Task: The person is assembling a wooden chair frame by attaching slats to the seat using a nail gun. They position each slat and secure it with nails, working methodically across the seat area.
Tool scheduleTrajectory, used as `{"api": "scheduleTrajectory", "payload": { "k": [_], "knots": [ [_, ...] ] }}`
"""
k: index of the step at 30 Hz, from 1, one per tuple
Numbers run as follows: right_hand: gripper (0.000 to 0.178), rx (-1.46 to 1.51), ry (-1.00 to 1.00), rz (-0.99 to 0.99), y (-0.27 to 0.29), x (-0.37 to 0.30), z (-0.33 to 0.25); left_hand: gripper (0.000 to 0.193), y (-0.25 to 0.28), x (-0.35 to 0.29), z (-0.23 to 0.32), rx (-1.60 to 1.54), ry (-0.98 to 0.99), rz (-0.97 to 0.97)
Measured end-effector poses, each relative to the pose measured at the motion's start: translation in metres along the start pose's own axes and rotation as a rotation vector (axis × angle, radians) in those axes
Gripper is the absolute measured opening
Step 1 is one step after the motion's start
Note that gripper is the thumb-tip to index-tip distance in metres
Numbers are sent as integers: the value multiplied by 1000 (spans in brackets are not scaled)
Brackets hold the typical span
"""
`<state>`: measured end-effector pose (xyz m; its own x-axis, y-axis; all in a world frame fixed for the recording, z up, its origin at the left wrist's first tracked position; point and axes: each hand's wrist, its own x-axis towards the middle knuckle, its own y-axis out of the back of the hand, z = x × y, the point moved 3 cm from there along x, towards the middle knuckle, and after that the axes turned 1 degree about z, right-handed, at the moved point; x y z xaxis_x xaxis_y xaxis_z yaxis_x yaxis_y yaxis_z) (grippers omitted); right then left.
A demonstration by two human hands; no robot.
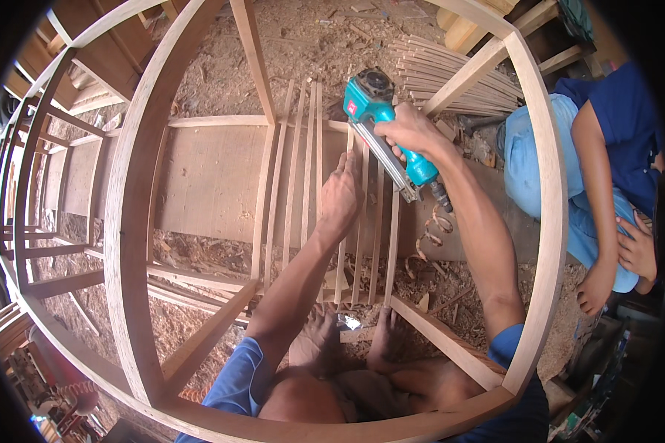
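My right hand [412, 131] is wrapped round the handle of a teal nail gun [357, 103]. The gun's round black cap faces up, and its nose, hidden under the body, is over the far rail [222, 120] of a wooden frame. An air hose [432, 232] coils from the handle's end. Just below the gun, my left hand [340, 196] grips a thin wooden slat [350, 144] near its far end, fingers pointing to the rail. Several similar slats [294, 177] lie side by side across the frame, on both sides of my left hand.
Curved and straight frame members [129, 199] rise around my arms. Loose strips [451, 70] lie piled at far right. A person in blue [606, 148] sits at right, hands near the knees. Sawdust and offcuts cover the floor [295, 37]. My bare feet [318, 340] are at the frame's near side.
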<state>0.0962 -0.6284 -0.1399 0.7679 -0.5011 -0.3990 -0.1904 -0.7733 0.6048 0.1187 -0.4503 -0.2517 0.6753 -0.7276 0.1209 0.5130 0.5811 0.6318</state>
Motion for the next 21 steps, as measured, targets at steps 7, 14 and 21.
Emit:
{"api": "scheduleTrajectory", "payload": {
  "k": [7,14,21],
  "knots": [
    [37,-51,-37,60,15,-24,-9,45,0,1,-1,-57,70,-49],
    [34,6,-113,136,41,-154,19,28,14,52,7,95,-30,191],
    [25,145,-362,175,12,-260,85,44,-13,187,-16,139,75,-183]
  ]
}}
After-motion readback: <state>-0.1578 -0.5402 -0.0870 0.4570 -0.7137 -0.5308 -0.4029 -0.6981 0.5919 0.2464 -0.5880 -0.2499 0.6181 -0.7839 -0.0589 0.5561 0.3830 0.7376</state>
